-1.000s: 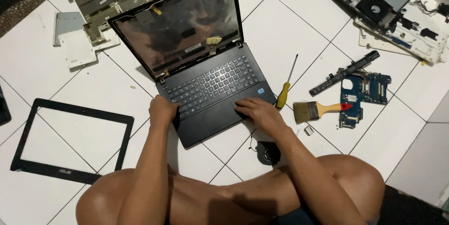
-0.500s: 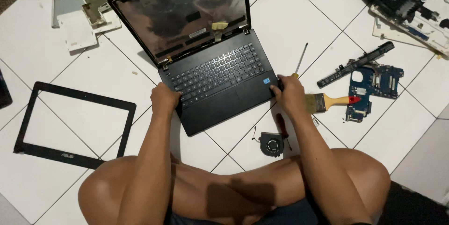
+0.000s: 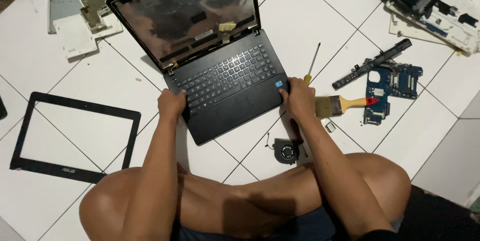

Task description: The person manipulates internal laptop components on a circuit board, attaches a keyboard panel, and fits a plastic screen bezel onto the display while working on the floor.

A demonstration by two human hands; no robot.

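One open black laptop (image 3: pixel 220 71) sits on the white tiled floor (image 3: pixel 320 16) in front of the seated person, its screen panel bare of its frame. The left hand (image 3: pixel 171 103) is clamped over the near left edge of the laptop's base, fingers curled on it. The right hand (image 3: pixel 298 97) grips the near right corner, fingers closed around the edge. Both forearms reach straight out from the crossed legs.

Left of the laptop lies one black screen bezel (image 3: pixel 75 138). To the right lie one screwdriver (image 3: pixel 311 63), one paintbrush (image 3: pixel 342 105), one blue circuit board (image 3: pixel 390 88) and one black battery bar (image 3: pixel 372 63). One small fan (image 3: pixel 287 151) lies near the right forearm.
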